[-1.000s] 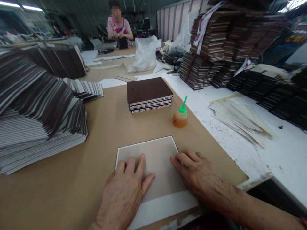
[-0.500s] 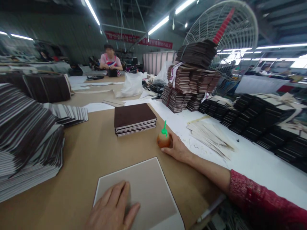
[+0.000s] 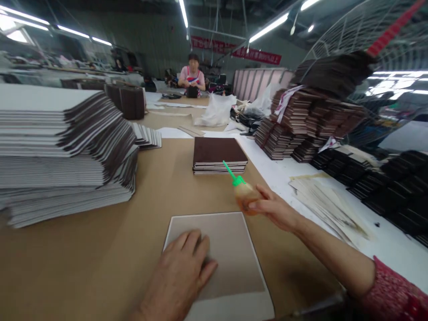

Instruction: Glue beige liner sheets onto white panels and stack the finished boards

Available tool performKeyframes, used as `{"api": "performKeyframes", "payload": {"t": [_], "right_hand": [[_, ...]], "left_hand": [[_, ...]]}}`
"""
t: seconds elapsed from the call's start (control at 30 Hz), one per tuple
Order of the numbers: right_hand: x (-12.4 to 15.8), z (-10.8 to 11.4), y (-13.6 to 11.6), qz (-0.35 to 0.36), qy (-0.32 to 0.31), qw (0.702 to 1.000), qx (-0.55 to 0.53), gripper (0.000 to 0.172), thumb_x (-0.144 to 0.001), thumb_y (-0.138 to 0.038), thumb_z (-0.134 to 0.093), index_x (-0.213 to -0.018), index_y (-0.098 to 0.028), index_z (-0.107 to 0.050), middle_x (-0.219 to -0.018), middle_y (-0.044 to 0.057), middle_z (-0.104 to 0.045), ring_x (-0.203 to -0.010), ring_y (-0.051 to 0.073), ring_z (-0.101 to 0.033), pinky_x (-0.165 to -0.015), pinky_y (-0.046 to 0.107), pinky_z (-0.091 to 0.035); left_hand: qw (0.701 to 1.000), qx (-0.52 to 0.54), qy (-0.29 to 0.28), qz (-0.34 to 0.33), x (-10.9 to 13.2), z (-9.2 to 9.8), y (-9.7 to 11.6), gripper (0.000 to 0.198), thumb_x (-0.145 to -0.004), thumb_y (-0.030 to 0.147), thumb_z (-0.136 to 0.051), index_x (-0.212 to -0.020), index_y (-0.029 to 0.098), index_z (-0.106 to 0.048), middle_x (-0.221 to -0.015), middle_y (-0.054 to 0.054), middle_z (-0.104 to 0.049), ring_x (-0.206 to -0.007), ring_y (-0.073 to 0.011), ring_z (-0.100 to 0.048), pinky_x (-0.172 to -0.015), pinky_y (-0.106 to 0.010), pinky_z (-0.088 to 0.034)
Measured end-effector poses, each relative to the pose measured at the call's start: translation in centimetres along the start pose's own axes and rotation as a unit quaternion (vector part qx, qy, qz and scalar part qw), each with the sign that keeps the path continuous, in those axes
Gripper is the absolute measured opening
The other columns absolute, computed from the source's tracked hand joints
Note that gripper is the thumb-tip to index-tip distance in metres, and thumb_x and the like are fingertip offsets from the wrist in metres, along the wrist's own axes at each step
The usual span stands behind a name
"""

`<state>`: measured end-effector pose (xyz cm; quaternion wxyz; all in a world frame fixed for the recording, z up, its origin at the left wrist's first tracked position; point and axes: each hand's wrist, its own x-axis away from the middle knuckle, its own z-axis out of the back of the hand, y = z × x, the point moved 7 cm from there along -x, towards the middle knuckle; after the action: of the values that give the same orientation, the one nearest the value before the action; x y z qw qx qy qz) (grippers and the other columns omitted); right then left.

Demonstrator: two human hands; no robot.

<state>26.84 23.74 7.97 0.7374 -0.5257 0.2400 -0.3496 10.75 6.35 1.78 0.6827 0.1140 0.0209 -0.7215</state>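
My right hand [image 3: 272, 206] grips a squeeze bottle [image 3: 246, 196] with a green nozzle and amber contents. The bottle is tilted, its tip pointing up and to the left. Under my left hand [image 3: 185, 263] lies a flat greyish-beige panel [image 3: 230, 254] with a pale border. That hand rests on the panel's left part, fingers stretched and slightly bent, holding nothing. Behind the bottle sits a short stack of dark brown panels [image 3: 217, 150] with white edges. The panel's lower left part is hidden by my left hand and forearm.
A tall stack of white and brown sheets [image 3: 73, 156] stands at the left. Tied brown bundles [image 3: 301, 116] and black bundles [image 3: 394, 187] line the right side, near loose pale strips [image 3: 327, 205]. A large fan [image 3: 384, 35] rises behind. A co-worker [image 3: 192, 78] sits at the far end.
My right hand has lifted the squeeze bottle off the table and tilted it to the left. My left hand stays on the panel. The whole view has swung to the left.
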Motion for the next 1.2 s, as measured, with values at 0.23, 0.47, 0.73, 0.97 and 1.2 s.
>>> {"api": "performKeyframes", "payload": {"t": [0.23,0.47,0.73,0.97,1.2], "right_hand": [[0.6,-4.6,-2.6,-0.091,-0.185,0.933,-0.295,0.045,-0.077,-0.033,-0.067,-0.114,-0.026,-0.041,-0.106,0.003,-0.061,-0.087,0.024,-0.066,-0.078,0.048,-0.056],[-1.4,-6.8,-2.9,-0.089,-0.135,0.955,-0.248,0.042,-0.072,-0.032,-0.075,-0.105,-0.025,-0.049,-0.095,0.0,-0.062,-0.077,0.016,-0.062,-0.054,0.022,-0.054],[-3.1,-8.0,-2.3,-0.121,-0.087,0.927,-0.345,0.034,-0.072,-0.035,-0.067,-0.101,-0.023,-0.055,-0.08,-0.001,-0.057,-0.061,0.012,-0.053,-0.039,0.016,-0.037],[-3.6,-7.6,-3.1,-0.008,-0.03,0.992,-0.122,0.048,-0.07,-0.045,-0.08,-0.104,-0.027,-0.051,-0.077,-0.006,-0.054,-0.06,0.011,-0.048,-0.044,0.019,-0.032],[-3.1,-9.4,-6.5,0.202,-0.006,0.956,0.212,0.039,-0.077,-0.041,-0.074,-0.103,-0.021,-0.053,-0.084,-0.002,-0.057,-0.07,0.014,-0.051,-0.062,0.028,-0.039]], "left_hand": [[0.996,0.046,-0.06,0.037,-0.1,1.0,0.3,0.036,-0.093,0.036,-0.048,-0.125,0.021,-0.054,-0.123,-0.011,-0.058,-0.117,-0.0301,-0.053,-0.098,-0.051,-0.051],[0.996,0.049,-0.073,0.033,0.1,1.2,0.4,0.035,-0.093,0.038,-0.048,-0.122,0.02,-0.054,-0.111,-0.009,-0.059,-0.108,-0.0288,-0.055,-0.094,-0.05,-0.053],[0.997,0.043,-0.056,0.028,0.1,1.0,0.3,0.039,-0.091,0.038,-0.053,-0.125,0.019,-0.052,-0.112,-0.01,-0.059,-0.108,-0.0293,-0.056,-0.093,-0.05,-0.054],[0.998,0.045,-0.044,0.025,0.1,1.1,0.3,0.038,-0.089,0.039,-0.055,-0.121,0.018,-0.053,-0.111,-0.01,-0.06,-0.107,-0.0295,-0.057,-0.092,-0.05,-0.055],[0.997,0.045,-0.049,0.026,0.0,1.2,0.3,0.034,-0.09,0.039,-0.054,-0.117,0.018,-0.055,-0.108,-0.009,-0.06,-0.104,-0.0294,-0.057,-0.09,-0.05,-0.056]]}}
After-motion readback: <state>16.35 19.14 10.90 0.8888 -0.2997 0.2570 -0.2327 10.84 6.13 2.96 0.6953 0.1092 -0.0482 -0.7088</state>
